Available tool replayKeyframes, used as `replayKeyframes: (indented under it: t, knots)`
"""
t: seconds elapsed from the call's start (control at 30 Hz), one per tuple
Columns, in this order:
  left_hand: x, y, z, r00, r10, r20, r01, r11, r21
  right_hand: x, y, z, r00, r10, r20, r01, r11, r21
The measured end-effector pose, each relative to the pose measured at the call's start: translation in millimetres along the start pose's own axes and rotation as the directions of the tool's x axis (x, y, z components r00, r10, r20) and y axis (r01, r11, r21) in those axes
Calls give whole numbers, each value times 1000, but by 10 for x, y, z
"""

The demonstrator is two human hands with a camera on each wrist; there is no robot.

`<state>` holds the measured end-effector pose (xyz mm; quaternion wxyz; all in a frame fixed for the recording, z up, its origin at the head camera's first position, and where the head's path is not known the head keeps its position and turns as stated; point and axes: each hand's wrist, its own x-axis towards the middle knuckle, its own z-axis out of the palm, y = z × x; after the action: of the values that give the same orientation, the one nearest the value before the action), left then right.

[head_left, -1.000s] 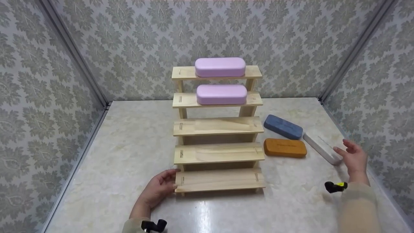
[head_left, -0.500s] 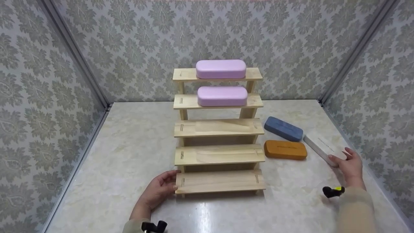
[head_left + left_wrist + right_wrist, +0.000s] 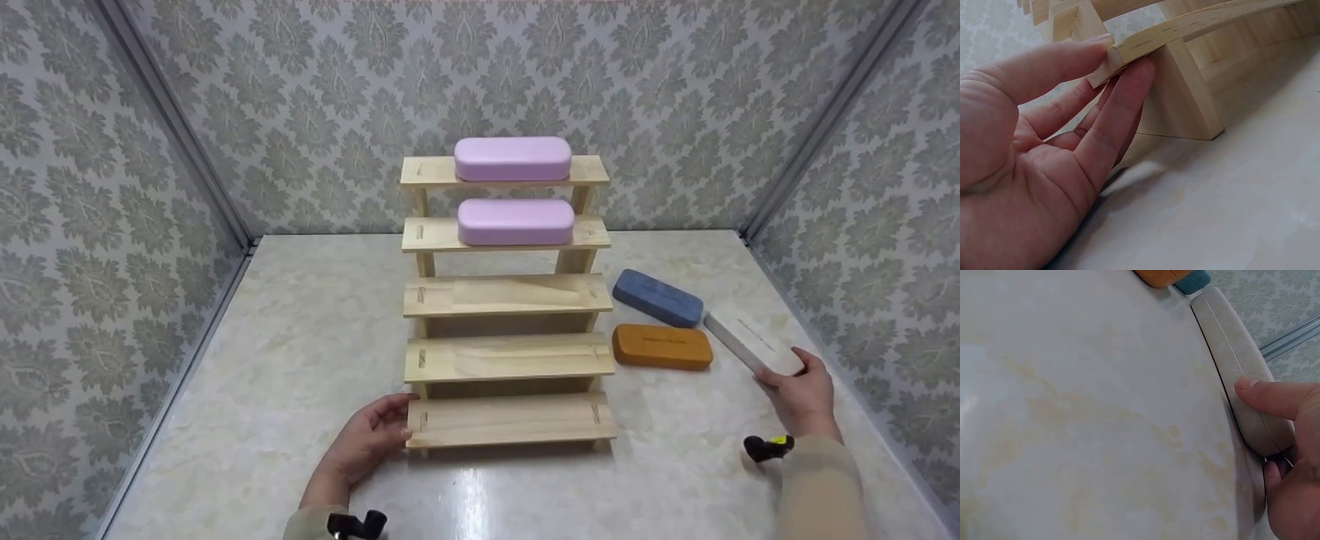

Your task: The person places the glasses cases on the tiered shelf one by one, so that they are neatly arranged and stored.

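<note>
A stepped wooden display rack (image 3: 510,420) stands mid-table, with a lilac glasses case (image 3: 512,159) on its top tier and another lilac case (image 3: 515,222) one tier below. My left hand (image 3: 369,436) pinches the left end of the lowest board; in the left wrist view its fingertips (image 3: 1139,70) lie above and below the board's corner. At the right, my right hand (image 3: 804,391) grips the near end of a white glasses case (image 3: 750,339). In the right wrist view the thumb (image 3: 1255,391) presses the case's side, while fingers beyond its end are partly hidden.
Left of the white case lie an orange glasses case (image 3: 661,346) and, behind it, a blue one (image 3: 658,298). The rack's three lower tiers carry no cases. Patterned walls (image 3: 495,75) enclose the marbled table (image 3: 300,315) at the back and both sides.
My right hand has come toward me and slightly left, closing its thumb and fingers round the near end of the white glasses case. The left hand keeps its place on the rack.
</note>
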<state>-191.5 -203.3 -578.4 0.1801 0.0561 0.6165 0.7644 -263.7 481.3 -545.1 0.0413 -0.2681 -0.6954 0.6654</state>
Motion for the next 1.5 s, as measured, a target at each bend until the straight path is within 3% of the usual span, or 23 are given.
replayKeyframes:
  t: [0.33, 0.63, 0.8, 0.9, 0.97, 1.03, 1.33, 1.5]
  knots:
    - [-5, 7, -3, 1000, -4, 12, 4, 1000, -15, 24, -3, -17, 1000, 25, 11, -25, 999, 26]
    - [-7, -1, -4, 1000, -6, 6, 6, 1000, -27, 23, 15, -18, 1000, 19, 0, -18, 979, 202]
    - [0, -7, -6, 1000, -7, 13, 7, 1000, -26, -29, -17, -17, 1000, 14, -19, -9, 971, 240]
    - [1, -7, -8, 1000, 2, 31, -1, 999, -32, -65, -69, -55, 996, -42, -76, 41, 999, -13]
    - [2, -6, -10, 999, 9, 39, -8, 999, -40, -74, -118, -89, 991, -75, -108, 54, 980, -189]
    - [2, -4, -12, 999, 17, 47, -15, 999, -49, -66, -168, -123, 985, -106, -139, 51, 935, -351]
    - [-11, 17, -3, 999, 15, 37, -13, 999, -51, -99, -373, -93, 972, -179, -153, 125, 943, -309]
    - [-13, 16, 4, 999, 24, 44, -22, 999, -45, -187, -494, -38, 970, -195, -146, 165, 966, -198]
